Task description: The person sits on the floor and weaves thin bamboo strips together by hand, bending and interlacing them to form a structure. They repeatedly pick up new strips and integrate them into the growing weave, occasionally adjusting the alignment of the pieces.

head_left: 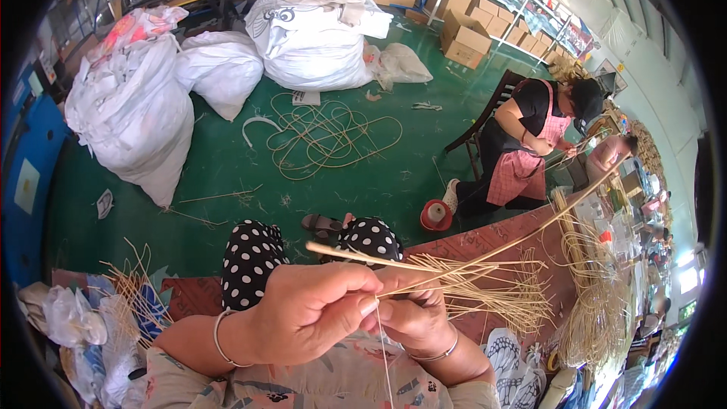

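Note:
My left hand (307,314) is closed, its thumb and forefinger pinching a thin white string (385,360) that hangs toward my lap. Right beside it, my right hand (416,316) closes around a long tan cane (549,222), which slants up to the far right. A thicker cane piece (341,254) passes just above both hands, its blunt end pointing left. My fingers hide the spot where string and cane meet. Behind my right hand, a bundle of cut canes (507,295) lies on a reddish-brown board (564,257).
A loose coil of cane (326,136) lies on the green floor. Big white sacks (132,110) stand at the far left. To the right, a co-worker (534,121) sits on a chair near a red bucket (436,216). More cane bundles (594,318) lie at the right.

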A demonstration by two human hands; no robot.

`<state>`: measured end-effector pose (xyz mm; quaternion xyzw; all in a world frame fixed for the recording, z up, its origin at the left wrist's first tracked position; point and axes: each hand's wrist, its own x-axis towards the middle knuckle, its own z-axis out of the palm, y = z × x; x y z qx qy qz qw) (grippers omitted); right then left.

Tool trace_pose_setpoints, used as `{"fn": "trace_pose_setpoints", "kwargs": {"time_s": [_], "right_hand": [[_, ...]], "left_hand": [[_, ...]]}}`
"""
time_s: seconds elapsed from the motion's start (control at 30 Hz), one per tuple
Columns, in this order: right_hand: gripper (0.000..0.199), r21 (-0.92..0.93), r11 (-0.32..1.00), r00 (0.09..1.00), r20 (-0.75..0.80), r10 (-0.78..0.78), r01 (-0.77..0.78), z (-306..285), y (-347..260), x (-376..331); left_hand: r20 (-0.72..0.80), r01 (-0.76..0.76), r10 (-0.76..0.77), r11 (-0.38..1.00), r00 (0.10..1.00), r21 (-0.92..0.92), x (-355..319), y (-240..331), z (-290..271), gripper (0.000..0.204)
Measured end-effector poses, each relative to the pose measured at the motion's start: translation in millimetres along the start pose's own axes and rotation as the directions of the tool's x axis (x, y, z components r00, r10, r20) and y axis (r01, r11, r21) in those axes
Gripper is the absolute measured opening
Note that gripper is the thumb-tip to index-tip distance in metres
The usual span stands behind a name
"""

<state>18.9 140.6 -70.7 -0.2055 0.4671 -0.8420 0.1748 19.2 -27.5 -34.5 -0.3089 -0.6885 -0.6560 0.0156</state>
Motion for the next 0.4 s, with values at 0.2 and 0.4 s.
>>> {"fn": "trace_pose_setpoints", "kwargs": {"time_s": [0.2, 0.4], "right_hand": [[0.008, 0.002, 0.992, 0.992, -0.025, 0.124, -0.124, -6.3, 5.2, 3.6], [0.030, -0.276, 0.959, 0.873, 0.451, 0.184, -0.060, -14.4, -23.6, 12.3]], "left_hand": [[-0.001, -0.163, 0.165, 0.974, 0.986, 0.155, -1.2, -8.4, -2.5, 0.007], [-0.169, -0.081, 0.131, 0.958, 0.977, 0.276, -15.0, -0.4, -27.4, 0.010]]}}
